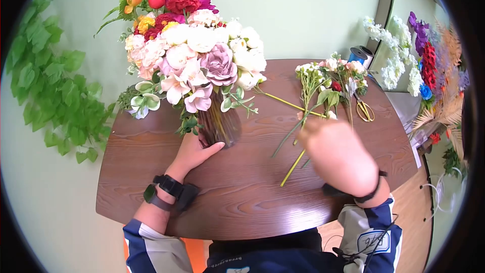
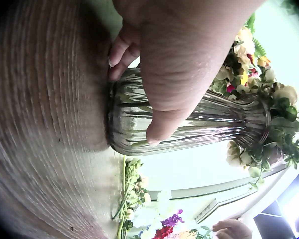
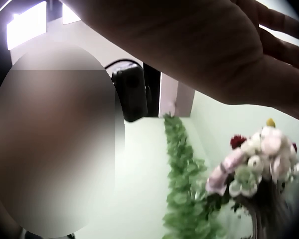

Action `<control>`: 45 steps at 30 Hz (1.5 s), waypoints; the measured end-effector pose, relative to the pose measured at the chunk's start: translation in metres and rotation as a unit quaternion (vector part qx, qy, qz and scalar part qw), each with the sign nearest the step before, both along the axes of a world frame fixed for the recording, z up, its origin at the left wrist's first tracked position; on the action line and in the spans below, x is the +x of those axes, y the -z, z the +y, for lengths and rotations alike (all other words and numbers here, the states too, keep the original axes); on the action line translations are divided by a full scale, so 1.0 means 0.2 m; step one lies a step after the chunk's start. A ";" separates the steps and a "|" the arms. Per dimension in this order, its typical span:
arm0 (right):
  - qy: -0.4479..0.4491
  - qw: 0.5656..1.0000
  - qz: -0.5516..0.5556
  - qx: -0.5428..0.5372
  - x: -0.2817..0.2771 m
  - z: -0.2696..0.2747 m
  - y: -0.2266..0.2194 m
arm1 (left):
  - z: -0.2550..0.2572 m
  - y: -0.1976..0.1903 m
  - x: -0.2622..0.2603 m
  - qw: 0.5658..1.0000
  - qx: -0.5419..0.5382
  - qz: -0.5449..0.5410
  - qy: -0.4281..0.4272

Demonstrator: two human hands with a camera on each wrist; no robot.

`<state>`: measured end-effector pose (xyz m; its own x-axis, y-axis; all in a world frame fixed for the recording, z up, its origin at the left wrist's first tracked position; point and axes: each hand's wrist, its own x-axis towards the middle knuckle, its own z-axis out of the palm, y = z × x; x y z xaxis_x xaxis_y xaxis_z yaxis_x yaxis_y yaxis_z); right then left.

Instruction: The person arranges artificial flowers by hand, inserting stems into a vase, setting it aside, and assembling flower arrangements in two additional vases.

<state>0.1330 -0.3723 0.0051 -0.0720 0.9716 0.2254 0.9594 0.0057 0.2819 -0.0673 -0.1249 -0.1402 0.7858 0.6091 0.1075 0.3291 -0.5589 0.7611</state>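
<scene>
My left hand (image 1: 194,152) is wrapped around the lower part of a clear ribbed glass vase (image 1: 220,124), which stands upright on the table. In the left wrist view the thumb (image 2: 162,127) lies along the near side of the glass, with fingers at the base. A full bouquet of pink, white and mauve flowers (image 1: 197,60) fills the vase. My right hand (image 1: 336,154), blurred in the head view, is raised above loose flower stems (image 1: 293,168); its fingers (image 3: 281,47) look extended in the right wrist view, with nothing seen in them.
Loose small-flowered sprays (image 1: 316,83) lie on the right of the brown wooden table (image 1: 247,192). Gold-handled scissors (image 1: 365,111) and ribbon spools (image 1: 358,55) are behind them. Orange and red flowers (image 1: 184,2) rise behind the bouquet. A green leaf garland (image 1: 45,71) hangs left.
</scene>
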 end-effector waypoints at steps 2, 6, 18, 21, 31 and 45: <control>0.047 0.985 -0.045 -0.161 -0.02 0.06 0.14 | 0.02 0.05 0.01 0.995 -0.027 -0.089 0.031; 0.072 0.972 -0.052 -0.219 0.11 0.11 0.41 | 0.03 0.05 0.01 0.997 0.000 -0.073 0.018; 0.134 0.974 0.001 -0.185 0.45 0.37 0.40 | 0.03 0.08 0.00 0.997 -0.007 -0.068 0.017; 0.108 0.985 0.121 -0.052 0.53 0.54 0.47 | 0.05 0.09 -0.01 0.999 0.016 -0.045 0.006; 0.184 0.964 0.191 -0.027 0.73 0.61 0.60 | -0.02 0.01 0.01 0.995 0.005 -0.100 0.004; 0.029 0.949 0.289 0.124 0.66 0.49 0.31 | -0.07 -0.02 0.01 0.997 0.071 -0.013 -0.012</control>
<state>0.2654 -0.2750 -0.0576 0.1846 0.8821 0.4333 0.9510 -0.0490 -0.3054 -0.0657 -0.1389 -0.1357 0.7667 0.6052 0.2142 0.3247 -0.6534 0.6838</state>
